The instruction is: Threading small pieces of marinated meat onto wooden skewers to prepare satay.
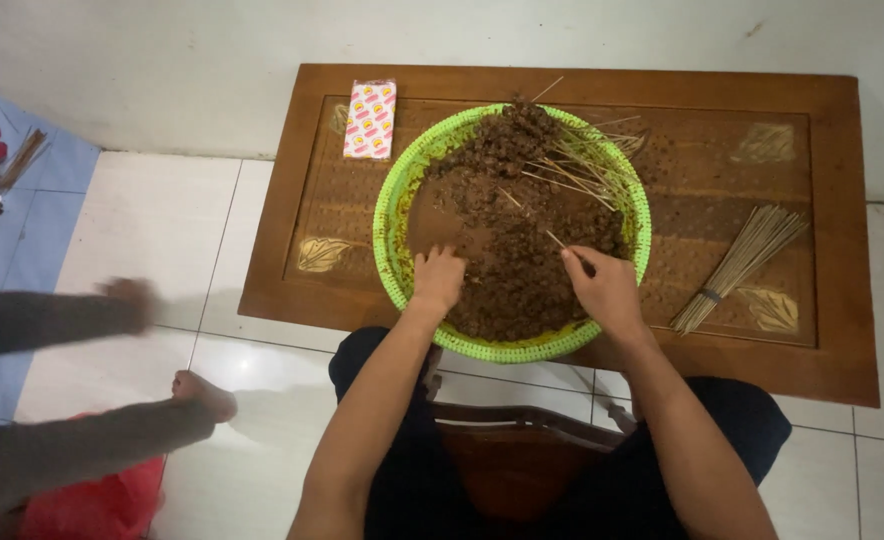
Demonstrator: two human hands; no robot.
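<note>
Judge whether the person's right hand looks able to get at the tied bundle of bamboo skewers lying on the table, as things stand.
Probably yes. The right hand is at the near rim of the green basin, and the skewer bundle lies on the bare wooden table just to its right, with nothing between them.

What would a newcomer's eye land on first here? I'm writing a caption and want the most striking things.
First comes the bright green basin full of brown meat pieces in the middle of the low wooden table, with the left hand and right hand both in it. Thin skewers lie piled at the basin's far right, and a banded bundle of bare sticks lies on the table to the right.
</note>
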